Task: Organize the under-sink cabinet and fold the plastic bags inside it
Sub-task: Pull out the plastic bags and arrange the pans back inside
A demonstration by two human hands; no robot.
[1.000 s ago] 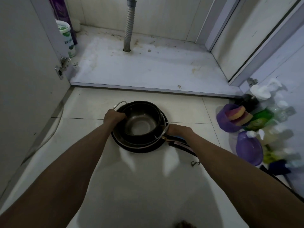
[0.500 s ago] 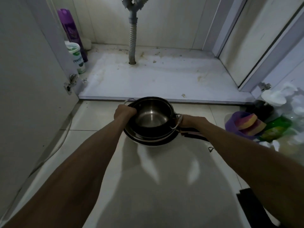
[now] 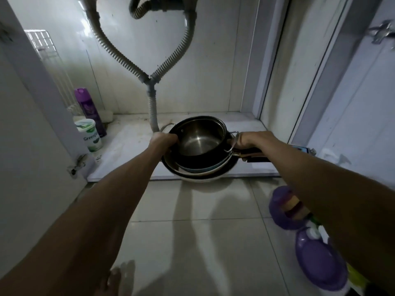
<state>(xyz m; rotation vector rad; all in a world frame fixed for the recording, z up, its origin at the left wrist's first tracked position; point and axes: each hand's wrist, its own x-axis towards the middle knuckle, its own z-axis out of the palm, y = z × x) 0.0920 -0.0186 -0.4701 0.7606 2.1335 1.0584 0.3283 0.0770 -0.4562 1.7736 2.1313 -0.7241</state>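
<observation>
Cookware stack (image 3: 201, 150) is what's in play: a steel pot nested in a dark pan, more pans underneath. It's held up just in front and right of the drain hose (image 3: 152, 110), over the front lip of the cabinet floor (image 3: 132, 150). Left hand (image 3: 163, 141) is curled round the rim on the hose side, and right hand (image 3: 250, 139) is wrapped round the wire handle on the far side. The pot looks empty.

My read is that restocking has barely started. Left of the hose sit a purple spray can (image 3: 89, 110) and a white tub (image 3: 89, 135). Well right of the hose, on the tile floor, a purple bowl (image 3: 275, 212) holds sponges, and past it are what might be bottles, too blurry to call. No plastic bags in sight, so the folding's all left to do.
</observation>
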